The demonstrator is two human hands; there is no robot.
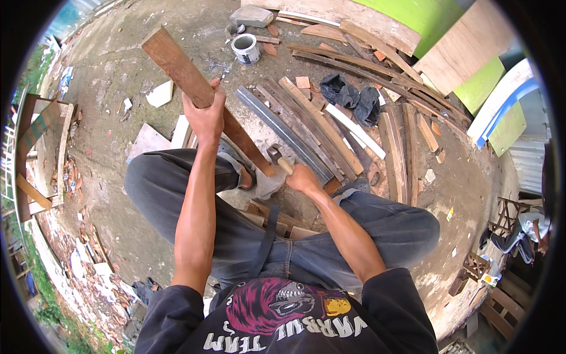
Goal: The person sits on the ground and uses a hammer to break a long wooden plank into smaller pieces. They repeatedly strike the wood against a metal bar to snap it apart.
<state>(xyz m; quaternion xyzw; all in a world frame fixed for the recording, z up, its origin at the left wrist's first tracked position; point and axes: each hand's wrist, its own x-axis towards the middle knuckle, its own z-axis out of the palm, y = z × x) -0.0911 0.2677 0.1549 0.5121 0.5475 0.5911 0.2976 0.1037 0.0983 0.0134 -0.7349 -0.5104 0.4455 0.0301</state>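
Note:
My left hand (204, 115) grips a long reddish-brown wooden plank (177, 62) near its middle, holding it tilted, its lower end resting on a pale block (268, 183) between my feet. My right hand (302, 177) is closed around the wooden handle of a hammer (276, 156), whose dark head sits right beside the plank's lower end. I am squatting on a low wooden seat, knees in dark trousers spread to both sides.
Several long wooden strips and a grey bar (283, 133) lie on the concrete ahead. A white paint can (246, 48) stands farther off, dark cloth (351, 94) to its right. Boards and green panels (436, 23) lean at the upper right; wooden frames (35, 147) at left.

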